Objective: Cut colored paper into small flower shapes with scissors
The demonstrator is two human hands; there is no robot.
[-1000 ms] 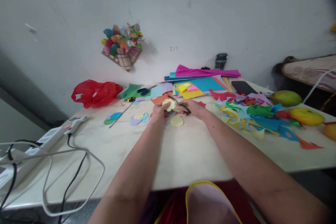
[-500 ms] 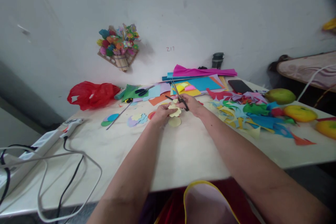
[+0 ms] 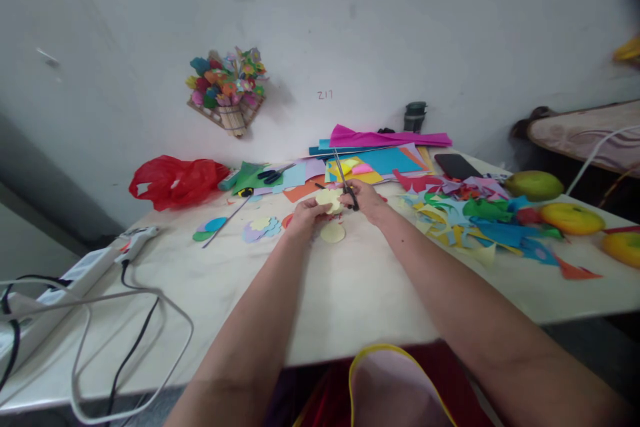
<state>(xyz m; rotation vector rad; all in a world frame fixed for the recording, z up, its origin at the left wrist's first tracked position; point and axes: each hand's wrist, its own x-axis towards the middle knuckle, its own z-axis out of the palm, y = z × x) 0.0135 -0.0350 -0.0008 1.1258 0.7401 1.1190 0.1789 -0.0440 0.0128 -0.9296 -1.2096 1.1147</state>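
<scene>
My left hand [image 3: 307, 212] is closed on a pale yellow paper flower [image 3: 327, 199] with a scalloped edge, held a little above the table. My right hand [image 3: 364, 199] grips a pair of scissors [image 3: 349, 195] by the dark handles, blades pointing up and away from me. The fingertips of that hand are close to the flower's right edge; whether they touch it I cannot tell. Just below the flower lies a pale yellow paper circle [image 3: 333, 233]. An orange paper piece [image 3: 287, 220] sits partly hidden behind my left hand.
Scalloped paper shapes [image 3: 263, 229] and coloured circles [image 3: 210, 228] lie to the left. Colourful scraps [image 3: 465, 210] and mangoes [image 3: 571, 217] are on the right. Paper sheets [image 3: 385, 160], a phone [image 3: 456, 165] and other scissors [image 3: 271, 175] are farther back. A power strip [image 3: 83, 273] stands at left.
The paper flower has turned in my left hand, from a steeper tilt to a wider, flatter view, and shifted slightly up. The scissors remain in my right hand.
</scene>
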